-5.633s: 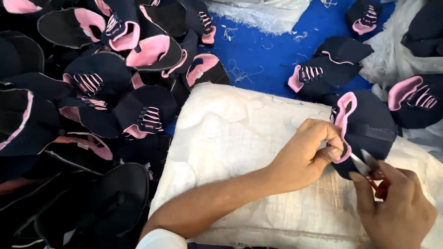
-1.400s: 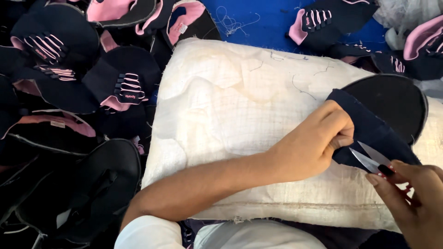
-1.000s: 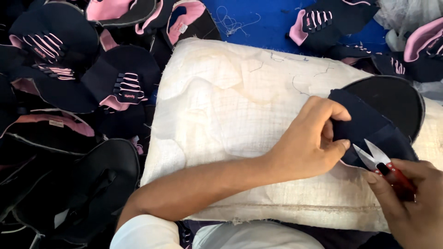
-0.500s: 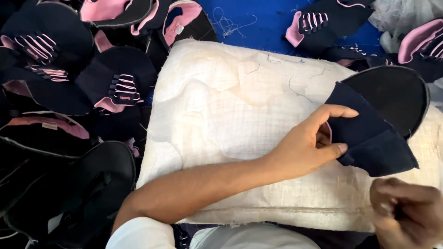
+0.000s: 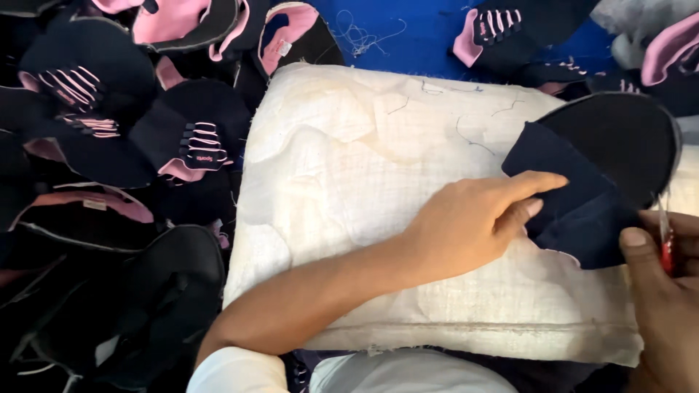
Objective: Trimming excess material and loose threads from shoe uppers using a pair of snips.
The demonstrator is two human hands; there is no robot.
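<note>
dark navy cap piece (image 5: 582, 211) lies at right of frame on the white woven sack (image 5: 408, 218), its round brim part toward the upper right and the folded navy flap toward lower centre-right, so the long axis runs on a diagonal from lower left to upper right. left hand (image 5: 473, 222) comes in from the lower left, fingers stretched out flat and close together, index tip resting on the flap's left edge, thumb tucked under near it; pressing more than pinching. right hand (image 5: 666, 306) sits at the lower right corner, thumb up against the flap's right edge, closed around a small red-handled snip tool (image 5: 664, 236) just at the frame's right edge; blades hard to make out. cap piece lies between the two hands, touching both, right hand's tool nearest the brim edge. pile of black and pink caps (image 5: 109, 145) fills the left side, more at top right on blue cloth (image 5: 415, 36).
</note>
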